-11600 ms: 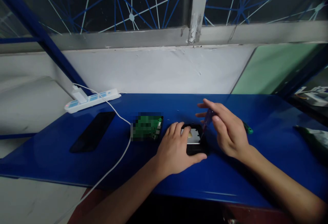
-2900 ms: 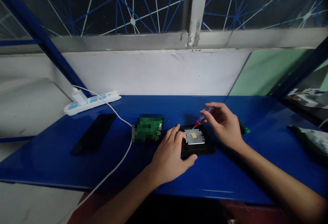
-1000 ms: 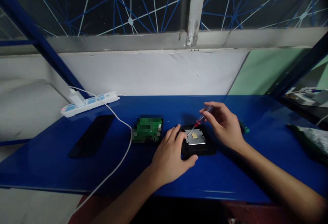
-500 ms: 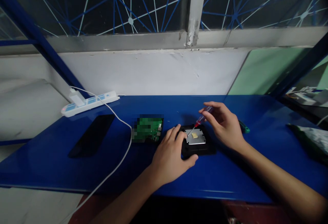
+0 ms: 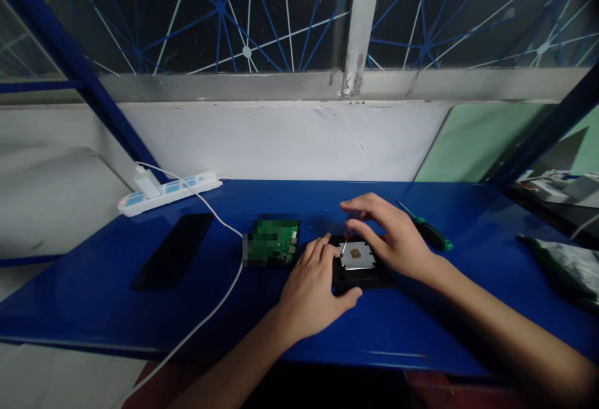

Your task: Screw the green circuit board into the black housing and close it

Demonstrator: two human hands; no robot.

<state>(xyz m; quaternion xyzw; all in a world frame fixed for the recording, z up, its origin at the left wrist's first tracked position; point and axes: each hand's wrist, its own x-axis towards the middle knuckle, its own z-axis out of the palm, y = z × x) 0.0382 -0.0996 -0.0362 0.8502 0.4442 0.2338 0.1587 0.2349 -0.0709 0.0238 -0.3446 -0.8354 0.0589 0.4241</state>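
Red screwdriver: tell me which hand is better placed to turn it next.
Likely the right hand: it holds the red screwdriver with the tip at the metal plate, while the left hand rests along the black case.

The tabletop (image 5: 407, 328) is a glossy deep blue, and on it a black case (image 5: 360, 281) frames a silver plate (image 5: 362, 263) with a tan square (image 5: 355, 253), while the slim screwdriver (image 5: 347, 235) above shows red near its shaft. The circuit board (image 5: 274, 237) is green, the flat slab (image 5: 173, 253) plain black, the second screwdriver (image 5: 433, 235) green and black, and the power strip (image 5: 201, 182) white with light-blue panels. Behind, blue and pale lines radiate starlike across dark window panes (image 5: 281, 15), over a white wall (image 5: 276, 140) and a pale-green board (image 5: 472, 140).
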